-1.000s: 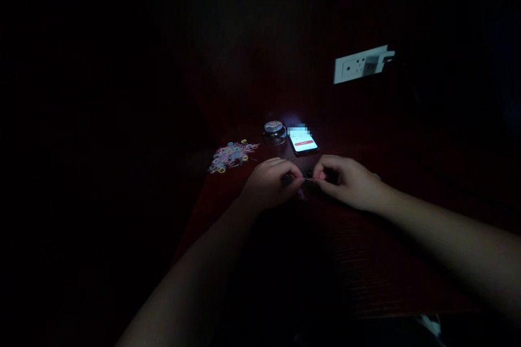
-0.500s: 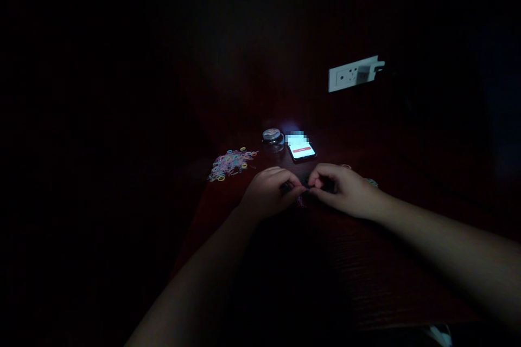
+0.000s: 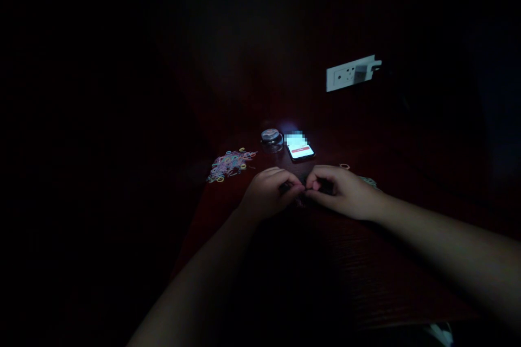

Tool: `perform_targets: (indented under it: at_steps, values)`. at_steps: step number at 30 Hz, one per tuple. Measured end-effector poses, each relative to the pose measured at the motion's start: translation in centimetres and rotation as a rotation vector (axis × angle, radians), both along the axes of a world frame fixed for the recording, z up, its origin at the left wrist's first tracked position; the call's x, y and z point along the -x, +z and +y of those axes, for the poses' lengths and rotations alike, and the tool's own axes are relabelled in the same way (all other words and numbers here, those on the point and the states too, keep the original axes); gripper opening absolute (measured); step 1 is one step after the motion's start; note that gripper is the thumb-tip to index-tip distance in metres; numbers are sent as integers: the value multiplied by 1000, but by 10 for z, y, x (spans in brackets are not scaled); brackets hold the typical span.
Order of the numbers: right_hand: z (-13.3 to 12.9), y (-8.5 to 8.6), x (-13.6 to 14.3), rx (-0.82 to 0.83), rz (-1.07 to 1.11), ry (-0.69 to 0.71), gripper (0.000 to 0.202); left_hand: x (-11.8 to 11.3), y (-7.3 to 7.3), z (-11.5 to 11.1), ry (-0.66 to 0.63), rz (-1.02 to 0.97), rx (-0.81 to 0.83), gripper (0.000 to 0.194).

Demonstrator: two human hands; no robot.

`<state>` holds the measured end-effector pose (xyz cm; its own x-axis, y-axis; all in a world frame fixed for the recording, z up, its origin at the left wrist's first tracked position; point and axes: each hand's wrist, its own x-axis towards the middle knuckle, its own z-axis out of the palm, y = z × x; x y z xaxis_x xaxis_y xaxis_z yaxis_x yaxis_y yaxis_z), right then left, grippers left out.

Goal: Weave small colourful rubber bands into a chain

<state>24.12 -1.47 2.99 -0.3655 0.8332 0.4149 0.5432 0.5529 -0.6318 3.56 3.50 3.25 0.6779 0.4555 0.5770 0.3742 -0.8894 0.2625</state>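
My left hand (image 3: 271, 191) is closed in a pinch over the dark red table (image 3: 391, 271), its fingertips close to those of my right hand (image 3: 340, 190). The right hand is also pinched. What lies between the fingertips is too small and dark to make out. A little pinkish strand (image 3: 300, 202) shows just below the left fingertips. To the left of my hands lies a heap of small coloured loops (image 3: 231, 164), with pink, blue and yellow ones among them.
Beyond my hands stand a clear jar with a lid (image 3: 271, 141) and a phone with a lit screen (image 3: 300, 146). Pale loops (image 3: 369, 180) lie partly behind my right hand. A white wall socket (image 3: 350, 74) holds a plug. The surroundings are very dark.
The fingertips of my right hand have shifted slightly and sit closer to those of my left hand. The whole view has moved very slightly.
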Motion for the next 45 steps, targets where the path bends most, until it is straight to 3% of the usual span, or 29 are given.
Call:
perform_targets:
  at_steps: [34,45]
  values:
    - [2,-1,1,23,14,-12,3,-1,-1,0,0,-18,63,11]
    - [3,-1,1,44,22,-57,12,1,-1,0,-12,15,57,11]
